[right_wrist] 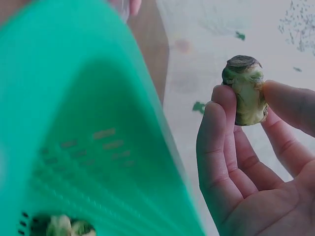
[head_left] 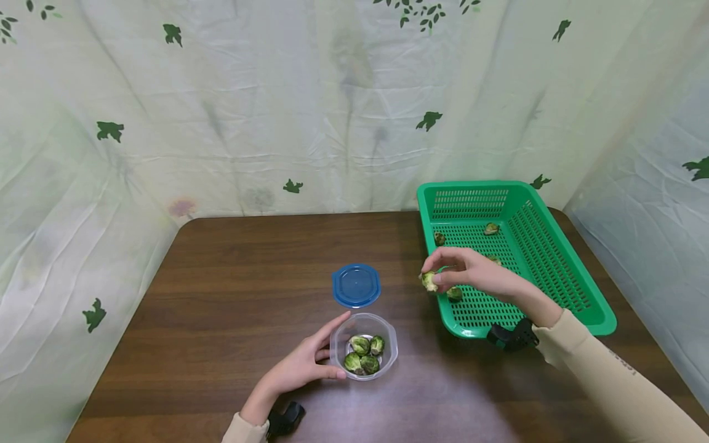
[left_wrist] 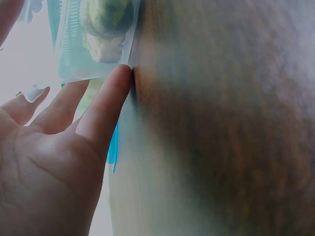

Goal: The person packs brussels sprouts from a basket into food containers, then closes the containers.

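Observation:
My right hand (head_left: 482, 274) pinches a Brussels sprout (right_wrist: 244, 91) between thumb and fingertips, over the left rim of the green basket (head_left: 595, 307). In the right wrist view the sprout's pale, partly browned side shows. My left hand (head_left: 301, 363) holds a clear plastic container (head_left: 389, 332) from its left side, with thumb at the front and index finger at the back. Several Brussels sprouts (head_left: 360, 345) lie inside the container. The left wrist view shows fingers (left_wrist: 106, 108) against the container's wall.
A blue lid (head_left: 357, 285) lies on the brown table (head_left: 238, 277) just behind the container. More sprouts (head_left: 491, 229) are spread in the basket, partly behind the right hand. A pale leaf-patterned curtain (head_left: 310, 111) hangs along the table's back and sides.

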`<control>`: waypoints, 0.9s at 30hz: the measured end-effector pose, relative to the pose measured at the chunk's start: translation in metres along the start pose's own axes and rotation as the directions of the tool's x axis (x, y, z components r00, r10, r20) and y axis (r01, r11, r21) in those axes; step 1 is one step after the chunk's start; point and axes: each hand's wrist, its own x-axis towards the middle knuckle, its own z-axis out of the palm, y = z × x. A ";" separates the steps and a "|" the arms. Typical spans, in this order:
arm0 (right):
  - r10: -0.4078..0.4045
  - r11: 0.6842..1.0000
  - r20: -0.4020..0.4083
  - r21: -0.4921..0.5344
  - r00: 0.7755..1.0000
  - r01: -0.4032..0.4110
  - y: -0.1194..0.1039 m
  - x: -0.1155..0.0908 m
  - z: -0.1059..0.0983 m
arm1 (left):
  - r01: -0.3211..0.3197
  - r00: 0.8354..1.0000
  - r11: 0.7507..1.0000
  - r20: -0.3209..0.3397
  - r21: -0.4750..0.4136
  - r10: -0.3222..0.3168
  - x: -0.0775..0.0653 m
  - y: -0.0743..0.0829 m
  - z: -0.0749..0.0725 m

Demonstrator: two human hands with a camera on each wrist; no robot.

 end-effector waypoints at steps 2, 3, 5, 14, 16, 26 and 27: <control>-0.006 1.000 0.021 0.012 1.000 0.006 -0.001 0.001 0.006 | -0.003 1.000 1.000 0.001 -0.001 0.003 0.000 0.000 0.000; -0.012 1.000 0.033 0.018 0.999 0.012 -0.001 0.002 0.010 | -0.004 1.000 1.000 0.002 -0.001 0.004 0.000 0.000 0.000; -0.028 0.999 0.060 0.031 0.998 0.026 -0.002 0.003 0.016 | -0.004 1.000 1.000 0.002 -0.004 0.004 0.000 0.000 0.000; -0.060 0.998 0.136 0.001 0.989 0.061 -0.003 0.010 0.044 | -0.002 1.000 1.000 0.003 -0.009 0.002 0.000 -0.001 0.000; -0.054 0.998 0.139 -0.010 0.989 0.056 -0.002 0.012 0.050 | 0.004 1.000 1.000 0.003 -0.013 -0.004 0.000 0.000 0.000; -0.067 0.997 0.190 0.047 0.980 0.059 0.007 0.023 0.081 | 0.016 1.000 1.000 0.002 -0.026 -0.016 0.000 0.002 0.001; -0.065 0.997 0.193 0.047 0.979 0.057 0.008 0.024 0.083 | 0.015 1.000 1.000 0.002 -0.027 -0.015 0.000 0.002 0.001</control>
